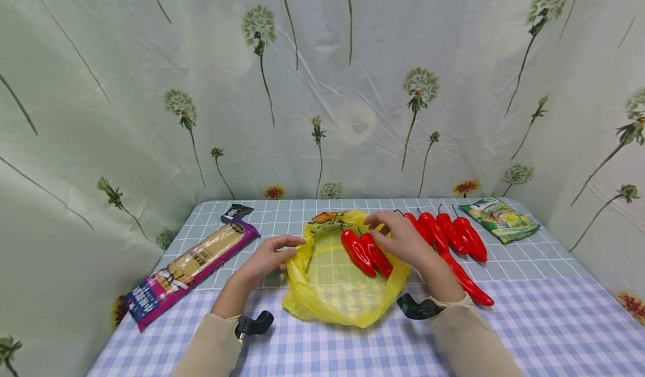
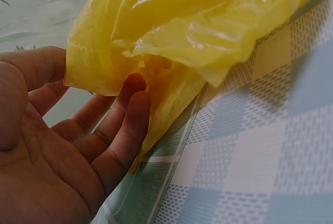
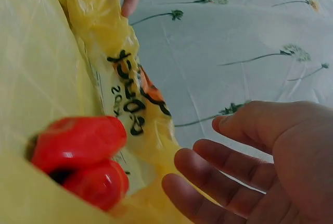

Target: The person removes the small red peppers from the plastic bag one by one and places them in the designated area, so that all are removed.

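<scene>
A yellow plastic bag (image 1: 302, 293) lies spread on the cloth with its mouth wide and its rim rolled outward. Two glossy red chili peppers (image 1: 357, 252) rest inside, toward the right; the right wrist view shows the same red peppers (image 3: 78, 143) close together. At the bag's left rim is my left hand (image 1: 267, 256), its loosely bent fingers (image 2: 122, 148) touching the yellow film and some fingertips hidden by it. My right hand (image 1: 400, 237) hovers at the right rim, thumb and fingers (image 3: 229, 161) apart, holding nothing.
More red peppers (image 1: 462, 276) lie in a cluster right of my right hand. A green snack packet (image 1: 500, 219) sits at the back right. A long purple-edged noodle packet (image 1: 194, 268) and a small black packet (image 1: 235, 213) lie on the left. A floral curtain (image 1: 353, 113) hangs behind.
</scene>
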Available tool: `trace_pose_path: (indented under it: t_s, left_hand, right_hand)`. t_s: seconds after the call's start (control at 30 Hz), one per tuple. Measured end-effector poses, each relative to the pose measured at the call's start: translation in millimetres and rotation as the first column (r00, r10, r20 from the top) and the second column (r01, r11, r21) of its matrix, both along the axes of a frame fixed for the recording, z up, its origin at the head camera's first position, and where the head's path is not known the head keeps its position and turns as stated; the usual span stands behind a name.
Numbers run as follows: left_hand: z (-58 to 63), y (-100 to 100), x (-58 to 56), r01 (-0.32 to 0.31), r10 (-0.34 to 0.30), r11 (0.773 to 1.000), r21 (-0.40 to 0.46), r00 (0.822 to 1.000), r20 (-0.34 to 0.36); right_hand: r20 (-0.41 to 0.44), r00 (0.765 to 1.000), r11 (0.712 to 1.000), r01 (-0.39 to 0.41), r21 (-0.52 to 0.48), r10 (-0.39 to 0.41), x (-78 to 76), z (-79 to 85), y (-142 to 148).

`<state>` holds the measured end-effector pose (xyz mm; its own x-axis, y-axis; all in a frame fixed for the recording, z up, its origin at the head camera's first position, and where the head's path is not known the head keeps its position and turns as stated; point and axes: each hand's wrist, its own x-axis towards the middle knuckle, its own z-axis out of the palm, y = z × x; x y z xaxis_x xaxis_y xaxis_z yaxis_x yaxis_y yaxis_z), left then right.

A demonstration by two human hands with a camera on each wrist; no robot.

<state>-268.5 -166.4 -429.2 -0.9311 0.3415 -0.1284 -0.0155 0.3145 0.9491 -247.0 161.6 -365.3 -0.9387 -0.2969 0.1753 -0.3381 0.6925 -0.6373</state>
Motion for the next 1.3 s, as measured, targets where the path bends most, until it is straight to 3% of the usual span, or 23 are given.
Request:
trace_pose_path:
  t_s: [0.23, 0.53, 0.83, 1.13, 1.3]
  left_hand:
    - [1.2, 1, 1.5, 0.004, -0.004, 1.000, -0.003, 1.000, 0.000]
    - [1.8, 2, 2.5, 0.021, -0.021, 1.000, -0.003, 1.000, -0.013]
    - [0.7, 2, 1.3, 0.010, -0.010, 1.000, -0.013, 1.000, -0.001]
    - [-1.0, 2, 1.2, 0.005, -0.005, 1.000, -0.020, 1.000, 0.000]
    - [-1.2, 2, 1.7, 0.010, -0.010, 1.000, -0.013, 1.000, -0.010]
  right_hand:
    - [0.033, 0.998, 0.998, -0.054, -0.017, 0.054, -6.6, -11.3, -13]
    - [-0.004, 0.997, 0.994, -0.082, 0.074, 0.083, -9.5, -24.2, -23]
    - [0.010, 0.997, 0.987, -0.083, 0.140, 0.082, -8.7, -26.1, -31]
    - [0.061, 0.987, 0.969, -0.159, 0.187, 0.150, -6.8, -30.3, -33]
    - [0.041, 0.978, 0.953, -0.209, 0.221, 0.205, -5.2, -32.2, -35]
